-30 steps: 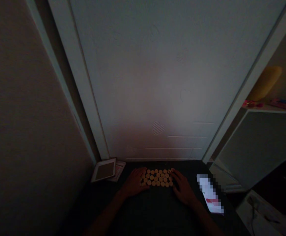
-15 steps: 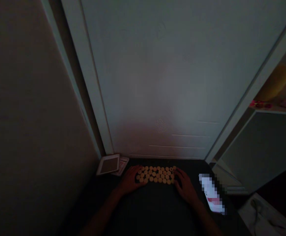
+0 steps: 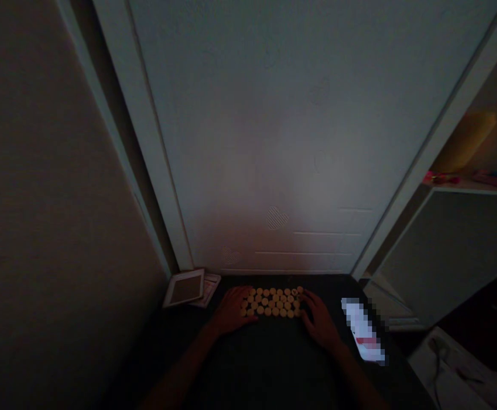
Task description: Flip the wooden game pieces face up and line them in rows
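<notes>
round pieces between both hands

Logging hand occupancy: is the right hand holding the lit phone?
No, the right hand is at the round pieces, with dark surface between it and the phone.

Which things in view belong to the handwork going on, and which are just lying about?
Seemingly in use:
left hand and right hand, at opposite ends
round discs between them
dark tabletop

Seemingly lying about:
white-framed flat item
pinkish flat item partly beneath it
bright, pixelated object
</notes>
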A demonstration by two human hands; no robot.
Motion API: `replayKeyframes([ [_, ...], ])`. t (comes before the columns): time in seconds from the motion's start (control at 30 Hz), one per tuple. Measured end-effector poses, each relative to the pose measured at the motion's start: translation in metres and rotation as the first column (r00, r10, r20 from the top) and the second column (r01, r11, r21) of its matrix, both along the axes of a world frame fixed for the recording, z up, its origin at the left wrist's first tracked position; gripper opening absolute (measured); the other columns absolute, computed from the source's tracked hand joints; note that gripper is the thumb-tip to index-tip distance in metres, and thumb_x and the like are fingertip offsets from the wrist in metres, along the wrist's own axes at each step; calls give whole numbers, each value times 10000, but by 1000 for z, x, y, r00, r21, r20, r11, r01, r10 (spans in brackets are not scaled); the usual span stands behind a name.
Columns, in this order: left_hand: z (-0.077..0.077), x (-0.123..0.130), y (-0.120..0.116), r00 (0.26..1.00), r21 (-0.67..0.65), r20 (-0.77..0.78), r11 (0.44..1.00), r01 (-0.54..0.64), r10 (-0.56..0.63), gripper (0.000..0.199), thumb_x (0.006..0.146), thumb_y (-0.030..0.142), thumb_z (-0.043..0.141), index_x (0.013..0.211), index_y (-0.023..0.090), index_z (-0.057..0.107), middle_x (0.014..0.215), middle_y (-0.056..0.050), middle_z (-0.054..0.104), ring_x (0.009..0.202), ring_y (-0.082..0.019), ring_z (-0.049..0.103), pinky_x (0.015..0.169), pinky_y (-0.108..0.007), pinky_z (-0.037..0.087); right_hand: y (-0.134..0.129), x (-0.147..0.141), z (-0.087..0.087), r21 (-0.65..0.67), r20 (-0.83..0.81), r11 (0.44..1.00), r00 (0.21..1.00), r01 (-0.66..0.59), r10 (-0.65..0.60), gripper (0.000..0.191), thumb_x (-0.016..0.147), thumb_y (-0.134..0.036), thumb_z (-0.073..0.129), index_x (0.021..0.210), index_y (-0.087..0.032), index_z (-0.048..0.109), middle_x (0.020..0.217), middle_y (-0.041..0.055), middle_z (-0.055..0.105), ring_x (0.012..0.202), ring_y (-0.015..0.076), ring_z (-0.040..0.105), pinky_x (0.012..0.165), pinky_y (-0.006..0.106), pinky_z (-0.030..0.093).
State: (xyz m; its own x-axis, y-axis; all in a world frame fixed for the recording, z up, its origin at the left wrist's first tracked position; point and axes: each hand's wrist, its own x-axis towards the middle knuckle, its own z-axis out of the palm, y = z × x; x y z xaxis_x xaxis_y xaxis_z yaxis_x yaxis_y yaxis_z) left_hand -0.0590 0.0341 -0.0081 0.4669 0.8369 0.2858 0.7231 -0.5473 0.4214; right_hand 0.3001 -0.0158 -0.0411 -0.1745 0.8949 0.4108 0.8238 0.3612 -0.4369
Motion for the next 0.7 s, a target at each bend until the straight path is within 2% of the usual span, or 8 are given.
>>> replayKeyframes([
  [0.33, 1, -24, 14, 999, 14, -22, 999, 30, -30, 751, 817, 657, 654, 1427, 250, 491, 1401, -107, 582, 1288, -335, 520, 1097, -482, 413, 0, -2, 2, -21, -14, 1000, 1000, 24, -24, 521, 928, -329, 516, 1442, -244, 498, 1505, 90, 460, 1365, 289, 448, 1139, 473, 393],
  [0.53, 2, 0, 17, 997, 30, -42, 997, 68, -67, 787, 819, 657, 645, 1451, 225, 465, 1464, -118, 531, 1338, -344, 474, 1134, -493, 372, -3, -4, 8, -46, -37, 998, 998, 42, -44, 489, 948, -331, 483, 1423, -222, 530, 1492, 88, 483, 1363, 274, 453, 1146, 454, 383],
  [0.7, 2, 13, 20, 993, 46, -39, 993, 109, -107, 720, 820, 675, 636, 1390, 247, 536, 1393, -115, 593, 1298, -351, 509, 1115, -512, 387, -2, -5, 8, -52, -40, 997, 997, 58, -60, 498, 947, -312, 477, 1439, -242, 510, 1483, 82, 492, 1361, 269, 458, 1142, 455, 391],
])
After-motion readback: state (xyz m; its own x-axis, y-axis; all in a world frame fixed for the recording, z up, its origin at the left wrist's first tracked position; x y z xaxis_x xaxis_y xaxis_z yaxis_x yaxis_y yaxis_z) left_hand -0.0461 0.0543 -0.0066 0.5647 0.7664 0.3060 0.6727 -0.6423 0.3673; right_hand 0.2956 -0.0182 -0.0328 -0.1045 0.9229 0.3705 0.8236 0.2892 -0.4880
